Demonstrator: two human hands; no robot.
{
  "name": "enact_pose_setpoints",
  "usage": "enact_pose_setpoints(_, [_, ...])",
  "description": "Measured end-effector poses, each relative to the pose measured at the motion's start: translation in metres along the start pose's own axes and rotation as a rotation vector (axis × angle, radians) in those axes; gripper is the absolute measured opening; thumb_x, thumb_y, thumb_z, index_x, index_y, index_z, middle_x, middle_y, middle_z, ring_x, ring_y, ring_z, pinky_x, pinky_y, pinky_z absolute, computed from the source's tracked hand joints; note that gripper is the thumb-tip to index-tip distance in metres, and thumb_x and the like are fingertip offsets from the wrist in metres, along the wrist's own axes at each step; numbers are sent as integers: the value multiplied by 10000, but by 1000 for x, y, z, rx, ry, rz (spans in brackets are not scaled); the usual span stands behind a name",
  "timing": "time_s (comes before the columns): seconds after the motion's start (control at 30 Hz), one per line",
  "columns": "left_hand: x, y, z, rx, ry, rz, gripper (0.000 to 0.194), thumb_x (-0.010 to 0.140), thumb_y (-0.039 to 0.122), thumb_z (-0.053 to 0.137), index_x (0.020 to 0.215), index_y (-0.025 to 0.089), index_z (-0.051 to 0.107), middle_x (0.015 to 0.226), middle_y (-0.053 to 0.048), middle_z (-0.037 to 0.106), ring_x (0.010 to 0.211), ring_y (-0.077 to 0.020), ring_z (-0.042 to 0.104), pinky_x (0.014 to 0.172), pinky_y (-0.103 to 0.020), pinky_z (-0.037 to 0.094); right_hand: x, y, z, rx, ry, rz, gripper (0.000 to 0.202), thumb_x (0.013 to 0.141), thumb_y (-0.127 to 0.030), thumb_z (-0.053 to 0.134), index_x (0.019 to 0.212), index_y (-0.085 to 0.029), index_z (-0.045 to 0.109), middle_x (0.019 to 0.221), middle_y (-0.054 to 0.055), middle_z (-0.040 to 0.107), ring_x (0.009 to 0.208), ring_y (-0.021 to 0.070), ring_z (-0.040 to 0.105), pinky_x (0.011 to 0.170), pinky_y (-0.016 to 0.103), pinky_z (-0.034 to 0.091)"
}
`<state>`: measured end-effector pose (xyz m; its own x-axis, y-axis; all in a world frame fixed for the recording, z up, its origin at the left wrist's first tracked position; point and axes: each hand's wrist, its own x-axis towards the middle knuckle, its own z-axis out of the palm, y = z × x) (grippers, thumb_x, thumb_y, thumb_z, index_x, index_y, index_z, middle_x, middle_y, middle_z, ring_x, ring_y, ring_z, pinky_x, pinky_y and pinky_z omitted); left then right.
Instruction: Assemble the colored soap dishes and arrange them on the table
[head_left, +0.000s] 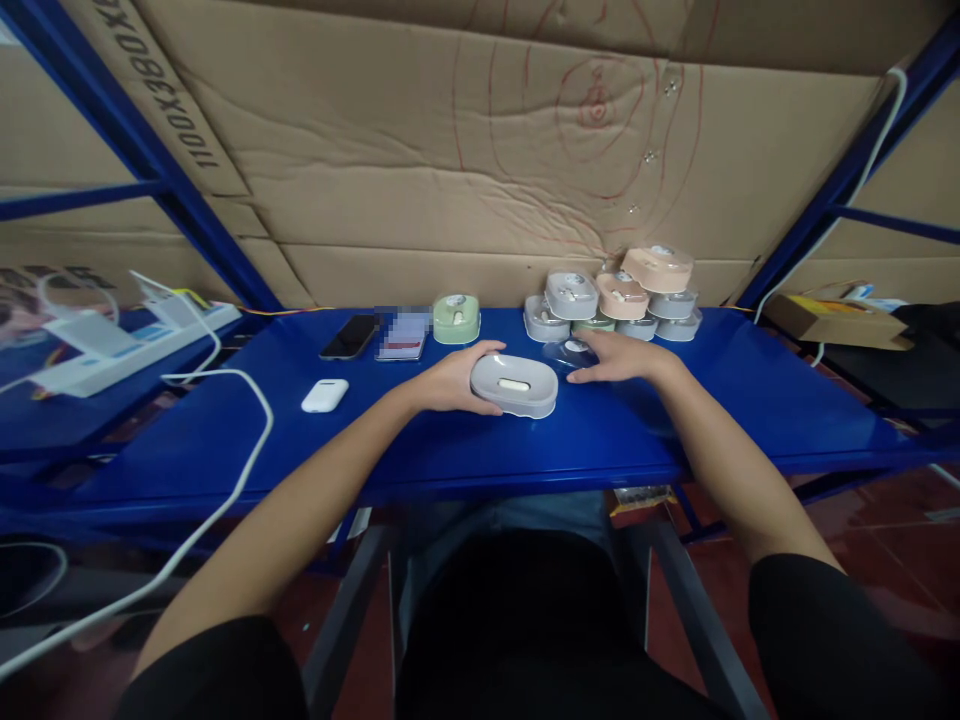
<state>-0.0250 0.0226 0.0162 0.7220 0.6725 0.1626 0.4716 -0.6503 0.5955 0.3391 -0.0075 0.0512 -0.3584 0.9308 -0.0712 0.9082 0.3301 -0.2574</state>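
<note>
My left hand [459, 382] is wrapped round the left end of a grey oval dish [534, 398], which looks like a soap dish. A small cream oblong piece [514, 384] lies in its hollow. To the right, my right hand [616, 357] grips a clear plastic cover [559, 354] with a round label on it, apart from the dish and just above the blue table [465, 460]. Behind that hand stands a stack of similar covered dishes in grey, peach [658, 268] and green. One green covered dish [456, 318] sits separately, behind my left hand.
On the left side of the table lie a dark phone [349, 337], a second phone with a lit screen [403, 336] and a white earbud case [325, 395]. A white cable [255, 450] hangs over the left edge near a power strip [135, 350]. Cardboard [375, 150] walls the back.
</note>
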Motion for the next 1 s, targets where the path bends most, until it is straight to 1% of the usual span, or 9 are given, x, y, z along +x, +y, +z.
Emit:
enact_pose_setpoints(0.1, [-1, 2, -4, -11, 35, 2, 1216, 664, 684, 995, 1670, 174, 542, 1729, -217, 602, 1587, -464, 592, 1357, -596, 434, 3, 0, 3, -41, -28, 36, 1142, 779, -669, 975, 1703, -148, 550, 1688, 264, 632, 1521, 523, 643, 1266, 630, 548])
enact_pose_setpoints(0.2, [-2, 2, -6, -17, 54, 2, 1167, 700, 703, 976, 1666, 195, 564, 1734, -196, 609, 1595, -448, 591, 1362, -597, 428, 2, -4, 1, -54, 20, 10, 1095, 751, -591, 1008, 1657, -135, 597, 1632, 269, 671, 1483, 515, 667, 1244, 633, 561])
enact_pose_setpoints(0.33, [0, 0, -1, 30, 63, 29, 1136, 671, 694, 996, 1622, 203, 615, 1692, -190, 649, 1555, -453, 624, 1346, -612, 444, -7, -21, -3, 49, 199, -346, 665, 899, -382, 863, 1528, -223, 716, 1607, 166, 705, 1494, 401, 671, 1277, 602, 534])
enact_pose_setpoints(0.4, [1, -1, 3, 41, 67, 44, 1113, 656, 689, 1007, 1596, 219, 641, 1651, -178, 683, 1515, -453, 655, 1322, -614, 473, -13, -35, -1, 130, 200, -534, 554, 959, -329, 788, 1509, -283, 743, 1707, 113, 639, 1566, 353, 626, 1325, 590, 489])
enact_pose_setpoints(0.47, [3, -1, 5, 35, 81, 65, 1095, 645, 691, 1016, 1577, 240, 658, 1605, -163, 715, 1475, -449, 683, 1291, -609, 508, -16, -49, 7, 157, 168, -591, 540, 990, -394, 802, 1523, -316, 757, 1802, 92, 547, 1654, 365, 541, 1364, 615, 438])
enact_pose_setpoints(0.6, [3, -2, 7, 9, 106, 102, 1044, 638, 683, 1026, 1533, 265, 688, 1543, -141, 754, 1417, -434, 718, 1250, -600, 547, -13, -69, 27, 103, 117, -540, 618, 979, -584, 862, 1522, -298, 789, 1833, 115, 507, 1735, 431, 412, 1404, 679, 360])
enact_pose_setpoints(0.73, [2, -1, 4, -6, 98, 78, 1026, 666, 691, 1005, 1535, 253, 681, 1565, -142, 746, 1427, -429, 714, 1259, -589, 545, -9, -71, 34, 110, 123, -534, 617, 976, -611, 866, 1499, -290, 803, 1832, 125, 505, 1725, 433, 425, 1399, 674, 367])
enact_pose_setpoints(0.9, [-1, 1, -5, -18, 206, 21, 1112, 691, 739, 977, 1595, 190, 635, 1688, -191, 653, 1559, -471, 611, 1355, -614, 448, -6, -53, 18, 196, 375, -447, 655, 1093, -700, 646, 1547, -235, 721, 1653, 170, 666, 1556, 375, 618, 1333, 593, 476])
enact_pose_setpoints(1.0, [-1, -1, -10, -12, 341, -41, 1111, 713, 748, 963, 1604, 178, 623, 1709, -204, 627, 1582, -486, 582, 1381, -642, 401, -2, -33, 7, 115, 461, -226, 684, 1142, -723, 486, 1482, -179, 722, 1464, 205, 758, 1409, 394, 698, 1265, 611, 527])
